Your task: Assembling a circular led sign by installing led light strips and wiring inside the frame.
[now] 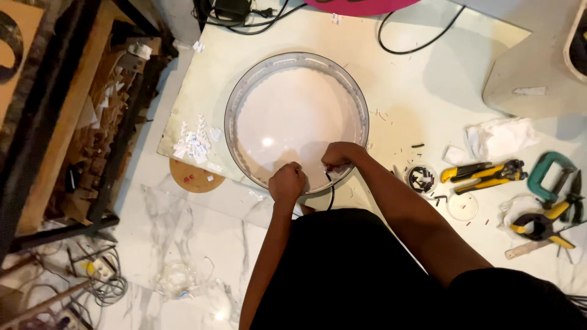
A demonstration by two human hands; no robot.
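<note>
- Working at the near rim of the round white light panel (pixel 293 116), you are keeping both hands close together on its edge.
- Your left hand (pixel 287 182) is curled into a closed fist over the rim; what it is pinching is hidden beneath the knuckles.
- Your right hand (pixel 340 154) is closed too, fingertips pressing down where a thin black cable (pixel 331 194) is meeting the rim.
- Judging by this, you are seating the cable end at the rim: be steadying the panel with the left hand, guiding the lead with small fingertip moves, and avoiding a sharp bend where the cable is trailing back toward your lap.
- The panel is lying flat on the pale board (pixel 422 91), in the middle of the scene, just beyond your knees.
- Right of your forearm, a small round clear dish (pixel 421 179) is holding short black pieces.
- Just nearer, a flat clear lid (pixel 463 206) is lying apparently empty.
- Further right, yellow-handled pliers (pixel 483 174) and a green clamp (pixel 548 174) are resting.
</note>
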